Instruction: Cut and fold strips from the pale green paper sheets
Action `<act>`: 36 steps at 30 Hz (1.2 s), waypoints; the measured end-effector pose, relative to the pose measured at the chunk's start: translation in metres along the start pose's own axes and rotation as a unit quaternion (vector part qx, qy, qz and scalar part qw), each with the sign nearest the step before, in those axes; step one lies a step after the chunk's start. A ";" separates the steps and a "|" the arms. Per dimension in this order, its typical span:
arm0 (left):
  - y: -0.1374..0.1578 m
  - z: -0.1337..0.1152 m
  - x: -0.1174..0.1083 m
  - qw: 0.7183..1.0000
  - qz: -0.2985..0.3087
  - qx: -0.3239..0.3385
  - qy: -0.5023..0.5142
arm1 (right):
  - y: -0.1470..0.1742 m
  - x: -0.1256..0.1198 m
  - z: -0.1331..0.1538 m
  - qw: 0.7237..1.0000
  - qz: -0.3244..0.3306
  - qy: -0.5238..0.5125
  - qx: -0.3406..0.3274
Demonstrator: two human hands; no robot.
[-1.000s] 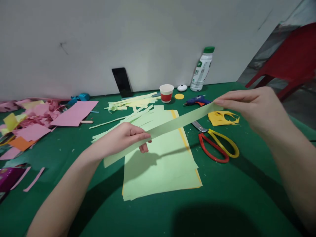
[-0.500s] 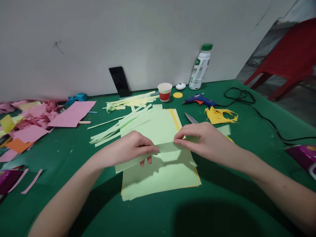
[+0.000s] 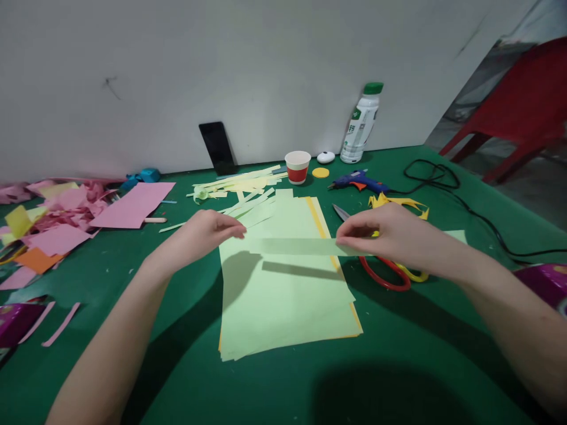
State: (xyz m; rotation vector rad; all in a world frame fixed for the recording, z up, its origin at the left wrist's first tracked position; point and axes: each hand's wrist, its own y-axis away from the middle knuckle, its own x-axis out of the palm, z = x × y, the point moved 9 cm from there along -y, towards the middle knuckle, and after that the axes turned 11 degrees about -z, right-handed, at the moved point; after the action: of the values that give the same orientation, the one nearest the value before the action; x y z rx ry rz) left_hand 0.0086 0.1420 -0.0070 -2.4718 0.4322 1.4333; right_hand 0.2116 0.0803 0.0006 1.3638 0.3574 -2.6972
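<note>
presently: paper strip (image 3: 296, 247) pinched in right hand (image 3: 392, 236)

the right hand closes thumb and fingers on the paper strip, suspended above the paper stack (image 3: 287, 313) on the worktop (image 3: 212, 392). the left hand (image 3: 204, 231), loosely half-curled near the strip's left end, grips nothing.

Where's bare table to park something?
Best: green table in front of the paper stack, partly shadowed. Also the patch between the pink strips and left forearm. Crowded: far left, pink scraps; behind the stack, cup and glue gun; right of it, scissors partly hidden by the right hand.
</note>
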 end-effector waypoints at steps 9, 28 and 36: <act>0.038 -0.091 0.045 0.965 -0.065 0.229 0.107 | 0.011 0.034 0.031 0.995 -0.011 0.072 -0.073; 0.017 -0.061 0.046 0.987 -0.061 0.109 0.104 | 0.010 0.024 0.034 0.984 -0.110 0.087 -0.112; -0.010 -0.010 0.023 0.992 -0.116 0.051 0.019 | 0.001 -0.009 0.017 0.979 -0.152 0.100 -0.087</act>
State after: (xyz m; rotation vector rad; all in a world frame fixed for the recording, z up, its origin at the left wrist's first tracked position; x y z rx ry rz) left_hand 0.0310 0.1452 -0.0217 -2.3802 0.2112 1.2436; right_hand 0.2041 0.0753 0.0171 1.6498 0.8638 -2.6754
